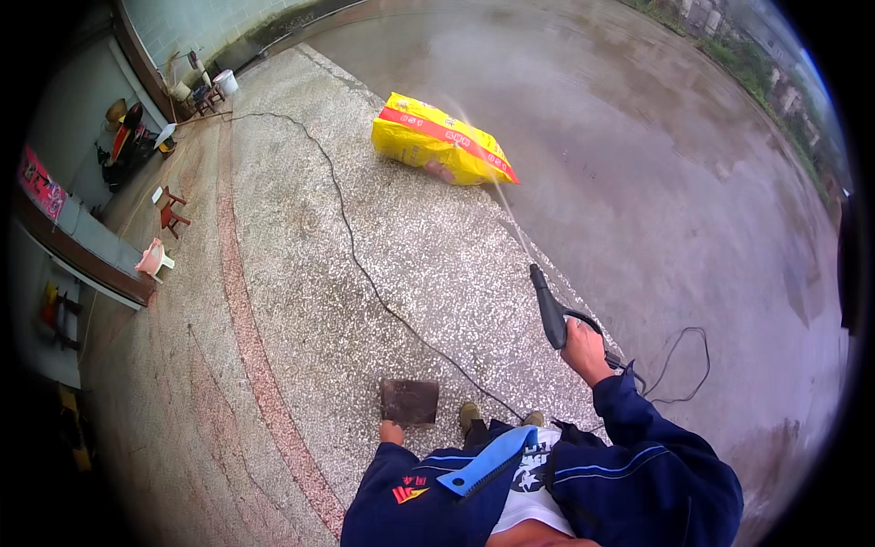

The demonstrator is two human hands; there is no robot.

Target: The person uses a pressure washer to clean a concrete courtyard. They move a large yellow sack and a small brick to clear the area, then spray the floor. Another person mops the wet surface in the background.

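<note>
My right hand (585, 350) is wrapped round the grip of a black pressure washer gun (548, 308). A thin jet of water (512, 215) shoots from its nozzle, away from me and slightly left, across the right end of a big yellow bag (415, 144) with a red band. The bag lies on its side on the speckled paving. Low at my left side, my left hand (392, 433) grips the lower left edge of a flat, dark brown square plate (409, 403). What the plate is made of, I cannot tell.
A black hose (353, 251) crosses the speckled paving (273, 210) towards my feet; another black line (704, 351) loops on the wet concrete (693, 210) at right. Along the left wall stand a pink plastic stool (154, 260), a wooden chair (170, 213) and a white bucket (226, 82).
</note>
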